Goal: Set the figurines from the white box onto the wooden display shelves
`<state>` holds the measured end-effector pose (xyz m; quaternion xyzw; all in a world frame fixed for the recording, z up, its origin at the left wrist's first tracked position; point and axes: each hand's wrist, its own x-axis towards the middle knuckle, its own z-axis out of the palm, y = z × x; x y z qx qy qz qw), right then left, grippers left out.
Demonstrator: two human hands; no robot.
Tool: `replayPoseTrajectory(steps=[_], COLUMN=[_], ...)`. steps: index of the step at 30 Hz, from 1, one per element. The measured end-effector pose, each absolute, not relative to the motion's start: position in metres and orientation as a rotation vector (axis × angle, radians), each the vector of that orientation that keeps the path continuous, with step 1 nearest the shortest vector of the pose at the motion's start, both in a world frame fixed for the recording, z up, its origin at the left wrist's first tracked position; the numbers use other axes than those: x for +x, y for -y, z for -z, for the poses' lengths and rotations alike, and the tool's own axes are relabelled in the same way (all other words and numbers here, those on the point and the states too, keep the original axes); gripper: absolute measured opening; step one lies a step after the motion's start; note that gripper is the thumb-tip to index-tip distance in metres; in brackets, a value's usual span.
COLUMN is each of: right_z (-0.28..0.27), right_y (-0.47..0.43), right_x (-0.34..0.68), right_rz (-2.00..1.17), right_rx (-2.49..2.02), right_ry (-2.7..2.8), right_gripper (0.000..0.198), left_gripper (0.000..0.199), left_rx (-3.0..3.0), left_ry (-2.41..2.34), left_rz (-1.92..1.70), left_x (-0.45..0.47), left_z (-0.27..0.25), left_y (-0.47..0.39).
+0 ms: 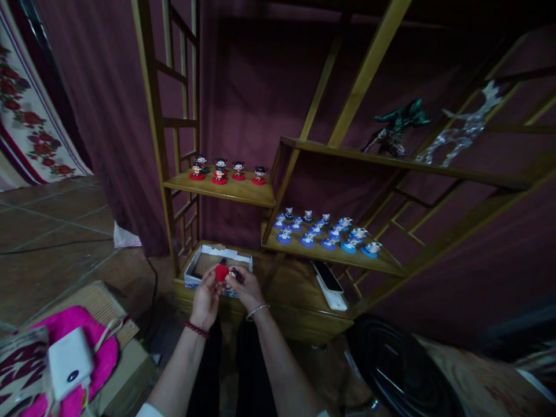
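Over a shallow white cardboard box [196, 284] on the lowest board, both my hands are close together. My left hand [205, 298] pinches a round red base [221, 273]. Beside it, the fingers of my right hand [248, 289] are closed on a small dark-haired figurine [233, 273]. Whether the base and figurine are joined is hard to see. Above, several similar figurines [238, 170] with red bases stand on the left shelf [226, 191]. Lower right, several figurines [307, 238] on purple and blue bases stand in rows on another shelf [299, 250].
A phone [328, 277] and a white object [333, 298] lie on the lowest board. A green statue [397, 127] and a clear deer figure [467, 128] stand upper right. A black round object [399, 365] is at lower right, a white device [70, 362] on pink cloth at left.
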<state>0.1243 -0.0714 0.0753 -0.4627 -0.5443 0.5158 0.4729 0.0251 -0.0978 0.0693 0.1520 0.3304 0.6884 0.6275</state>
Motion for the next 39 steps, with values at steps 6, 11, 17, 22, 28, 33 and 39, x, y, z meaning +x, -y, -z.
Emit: replayPoseTrajectory(steps=[6, 11, 17, 22, 28, 33, 39], right_z=[-0.085, -0.087, -0.087, -0.088, -0.088, -0.093, -0.097], right_y=[0.079, 0.081, 0.081, 0.083, 0.083, 0.086, 0.086], right_x=[0.124, 0.124, 0.127, 0.128, 0.13, 0.131, 0.132], right_rz=[-1.241, -1.277, -1.193, -1.177, -1.218, -1.221, -1.202], right_rx=[-1.111, -1.063, -1.073, -1.071, -1.054, -1.056, -1.045], right_ry=[1.191, 1.145, 1.239, 1.262, 1.236, 1.251, 1.293], right_gripper=[0.03, 0.036, 0.032, 0.031, 0.032, 0.032, 0.031], left_gripper=[0.032, 0.03, 0.029, 0.028, 0.027, 0.027, 0.022], left_rx=[0.365, 0.362, 0.362, 0.362, 0.349, 0.375, 0.359], left_ry=[-0.716, -0.705, -0.674, -0.667, -0.681, -0.677, -0.669], left_rz=[-1.553, -1.55, -1.548, -1.541, -1.543, -1.544, -1.543], left_x=[0.025, 0.025, 0.025, 0.024, 0.024, 0.025, 0.025], left_z=[-0.077, -0.076, -0.081, -0.085, -0.087, -0.088, -0.088], left_y=[0.106, 0.106, 0.108, 0.11, 0.112, 0.112, 0.113])
